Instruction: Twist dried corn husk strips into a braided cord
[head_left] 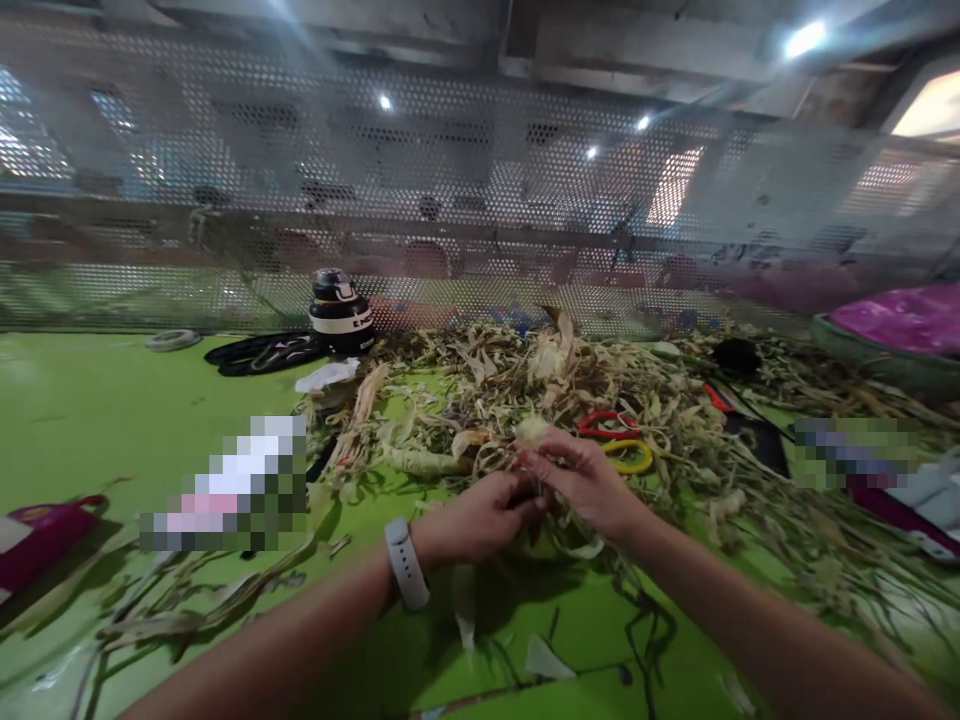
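My left hand [487, 520], with a white watch [407, 565] on the wrist, is closed with the fingers curled inward. What its fingertips pinch is hidden from me. Right beside it, my right hand [589, 480] closes its fingers on a pale tuft of dried plant material [532, 431]. The hands meet above the front of a heap of dried husks and stalks [480, 370]. A pale husk strip [465, 610] shows below my left hand. Just behind my right hand lie scissors with one red handle [609, 425] and one yellow handle [636, 458].
A perforated metal screen [450, 180] stands behind the green table [75, 400]. Near it are a black bottle [342, 315], a tape roll [172, 340] and a bowl [885, 355] holding pink plastic [907, 318]. Magenta objects [45, 540] lie at both sides. Husk scraps litter the front.
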